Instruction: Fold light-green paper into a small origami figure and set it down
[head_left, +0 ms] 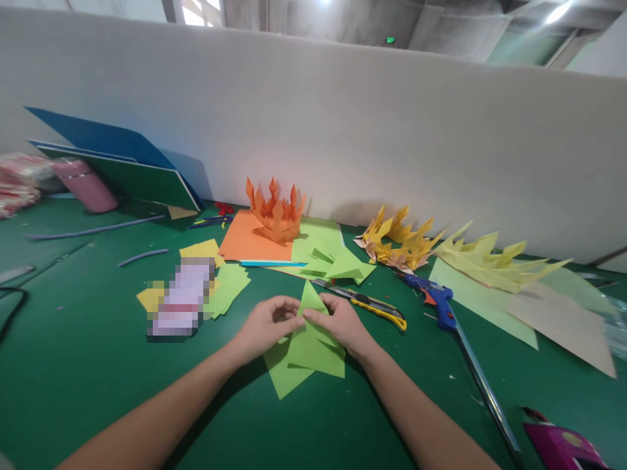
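Green table (98, 365), yellow-handled cutter (372, 303), blue glue gun (445, 305), orange paper (249, 238), pink bottle (91, 187)

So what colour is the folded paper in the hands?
The folded paper is light green, showing best in the head view.

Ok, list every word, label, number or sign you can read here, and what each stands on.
No text is readable.
Lit green sign above the white partition: too small and blurred to read.
Magenta object, bottom right: pale patch, no legible lettering.
Folded green paper: no writing visible.
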A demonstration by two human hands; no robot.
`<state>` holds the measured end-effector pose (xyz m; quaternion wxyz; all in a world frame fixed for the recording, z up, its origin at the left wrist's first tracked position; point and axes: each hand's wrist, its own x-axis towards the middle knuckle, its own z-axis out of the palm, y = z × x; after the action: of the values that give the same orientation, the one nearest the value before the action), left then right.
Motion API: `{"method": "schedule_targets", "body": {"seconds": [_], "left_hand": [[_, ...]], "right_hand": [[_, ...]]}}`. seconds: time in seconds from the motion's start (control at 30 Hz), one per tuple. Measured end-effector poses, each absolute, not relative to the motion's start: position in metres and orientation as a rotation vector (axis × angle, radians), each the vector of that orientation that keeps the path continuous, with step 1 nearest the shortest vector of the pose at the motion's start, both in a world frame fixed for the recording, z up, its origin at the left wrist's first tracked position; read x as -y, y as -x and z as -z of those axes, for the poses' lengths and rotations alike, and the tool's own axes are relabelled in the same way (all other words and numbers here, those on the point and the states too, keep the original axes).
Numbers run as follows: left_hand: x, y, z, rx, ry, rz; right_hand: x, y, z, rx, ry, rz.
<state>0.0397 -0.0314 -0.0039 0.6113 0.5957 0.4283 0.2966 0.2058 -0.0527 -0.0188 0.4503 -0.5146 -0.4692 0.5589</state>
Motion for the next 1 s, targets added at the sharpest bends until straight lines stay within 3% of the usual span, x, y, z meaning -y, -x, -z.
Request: {"method": "schedule_targets", "body": {"seconds": [1.0], "left_hand": [[0.035,-0.038,0.004,-0.957,-1.720,-0.665]], "right_hand": [[0.051,-0.205,0.013,0.991,1.257,-1.410]]}}
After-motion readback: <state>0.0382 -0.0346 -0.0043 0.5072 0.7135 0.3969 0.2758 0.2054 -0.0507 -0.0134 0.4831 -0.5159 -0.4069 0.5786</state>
